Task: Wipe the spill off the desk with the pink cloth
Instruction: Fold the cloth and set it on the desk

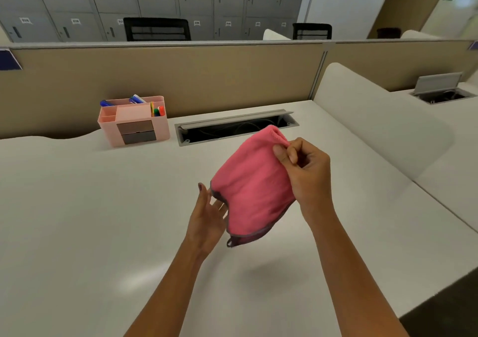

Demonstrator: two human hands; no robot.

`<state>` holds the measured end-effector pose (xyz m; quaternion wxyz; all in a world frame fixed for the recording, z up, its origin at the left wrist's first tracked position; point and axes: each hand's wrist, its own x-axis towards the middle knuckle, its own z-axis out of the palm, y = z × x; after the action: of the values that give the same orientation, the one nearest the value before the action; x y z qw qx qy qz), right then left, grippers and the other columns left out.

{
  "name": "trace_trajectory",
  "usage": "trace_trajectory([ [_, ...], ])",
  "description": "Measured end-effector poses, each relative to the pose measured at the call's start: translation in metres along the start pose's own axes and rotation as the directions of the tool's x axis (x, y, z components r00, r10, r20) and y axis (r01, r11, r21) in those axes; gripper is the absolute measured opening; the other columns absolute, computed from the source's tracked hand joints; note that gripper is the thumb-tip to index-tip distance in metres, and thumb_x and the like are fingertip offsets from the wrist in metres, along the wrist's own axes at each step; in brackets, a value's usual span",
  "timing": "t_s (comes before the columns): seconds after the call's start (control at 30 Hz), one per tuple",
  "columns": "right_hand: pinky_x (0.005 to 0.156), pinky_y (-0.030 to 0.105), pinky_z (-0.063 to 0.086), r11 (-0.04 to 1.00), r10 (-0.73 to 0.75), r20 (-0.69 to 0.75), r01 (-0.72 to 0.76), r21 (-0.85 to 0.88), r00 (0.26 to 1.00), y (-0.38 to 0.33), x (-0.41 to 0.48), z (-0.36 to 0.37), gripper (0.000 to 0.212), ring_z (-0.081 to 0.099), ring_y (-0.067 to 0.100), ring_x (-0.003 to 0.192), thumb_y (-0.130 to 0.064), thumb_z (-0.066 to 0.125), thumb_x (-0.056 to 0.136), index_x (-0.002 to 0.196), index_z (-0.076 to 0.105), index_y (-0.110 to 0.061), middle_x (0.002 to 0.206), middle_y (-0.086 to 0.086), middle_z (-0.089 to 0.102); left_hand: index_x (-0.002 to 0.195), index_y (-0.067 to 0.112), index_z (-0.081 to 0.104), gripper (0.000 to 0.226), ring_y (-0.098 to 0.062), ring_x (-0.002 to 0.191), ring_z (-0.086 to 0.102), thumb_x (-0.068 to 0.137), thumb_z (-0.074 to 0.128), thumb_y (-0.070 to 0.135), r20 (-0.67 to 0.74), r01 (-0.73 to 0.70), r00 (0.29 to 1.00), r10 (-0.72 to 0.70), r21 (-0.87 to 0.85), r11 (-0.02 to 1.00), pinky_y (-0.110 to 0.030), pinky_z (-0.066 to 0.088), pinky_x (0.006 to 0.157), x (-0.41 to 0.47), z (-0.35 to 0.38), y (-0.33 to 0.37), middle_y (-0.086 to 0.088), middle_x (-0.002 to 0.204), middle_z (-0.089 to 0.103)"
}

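A pink cloth with a grey hem hangs in the air above the white desk, folded over. My right hand pinches its upper right corner between thumb and fingers. My left hand is at the cloth's lower left edge, palm up and fingers spread, touching the hem from beneath without gripping it. I see no spill on the desk surface; a faint glossy patch shows at the lower left.
A pink desk organiser with pens stands at the back left. Behind the cloth lies an open cable tray. A beige partition closes the back, and a white divider stands on the right.
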<state>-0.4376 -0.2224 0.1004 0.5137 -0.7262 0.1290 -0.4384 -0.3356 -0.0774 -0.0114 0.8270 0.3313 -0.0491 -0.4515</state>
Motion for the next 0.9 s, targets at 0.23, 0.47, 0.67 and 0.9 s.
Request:
trace_trajectory([
  [0.23, 0.088, 0.015, 0.047, 0.983, 0.030, 0.124, -0.006, -0.183, 0.992, -0.004, 0.020, -0.038, 0.010, 0.061, 0.000, 0.096, -0.014, 0.065, 0.087, 0.093, 0.066, -0.022, 0.097, -0.013, 0.067, 0.138, 0.012, 0.045, 0.087, -0.035, 0.124, 0.054, 0.070, 0.055, 0.066, 0.041, 0.263, 0.964, -0.263, -0.001, 0.965, -0.054, 0.038, 0.108, 0.031, 0.047, -0.042, -0.016, 0.135, 0.057],
  [0.47, 0.096, 0.022, 0.043, 0.908, 0.196, 0.130, -0.129, -0.399, 0.972, 0.038, 0.049, -0.109, 0.054, 0.047, 0.007, 0.118, -0.024, 0.077, 0.076, 0.122, 0.049, -0.028, 0.130, -0.015, 0.049, 0.133, 0.046, 0.028, 0.071, -0.015, 0.092, 0.068, 0.074, 0.068, 0.044, -0.051, 0.073, 0.997, -0.059, 0.345, 0.936, -0.032, 0.058, 0.067, 0.081, 0.071, -0.045, -0.001, 0.121, 0.061],
  [0.67, 0.104, 0.031, 0.040, 0.857, 0.340, 0.155, -0.238, -0.458, 0.927, 0.095, 0.084, -0.158, 0.077, 0.041, 0.012, 0.125, -0.031, 0.080, 0.071, 0.136, 0.038, -0.035, 0.139, -0.012, 0.037, 0.124, 0.048, 0.034, 0.050, -0.019, 0.101, 0.060, 0.088, 0.062, 0.027, 0.231, -0.222, 0.970, 0.076, 0.714, 0.664, -0.023, 0.054, 0.065, 0.134, 0.098, -0.040, -0.006, 0.129, 0.048],
  [0.9, 0.110, 0.044, 0.039, 0.805, 0.481, 0.187, -0.347, -0.481, 0.856, 0.177, 0.152, -0.204, 0.087, 0.038, 0.016, 0.131, -0.027, 0.079, 0.074, 0.141, 0.027, -0.044, 0.147, -0.013, 0.027, 0.148, 0.030, 0.026, 0.067, -0.020, 0.137, 0.034, 0.092, 0.058, 0.014, 0.284, -0.280, 0.958, 0.033, 0.909, 0.309, -0.036, 0.035, 0.113, 0.235, 0.131, -0.060, -0.001, 0.154, 0.025],
])
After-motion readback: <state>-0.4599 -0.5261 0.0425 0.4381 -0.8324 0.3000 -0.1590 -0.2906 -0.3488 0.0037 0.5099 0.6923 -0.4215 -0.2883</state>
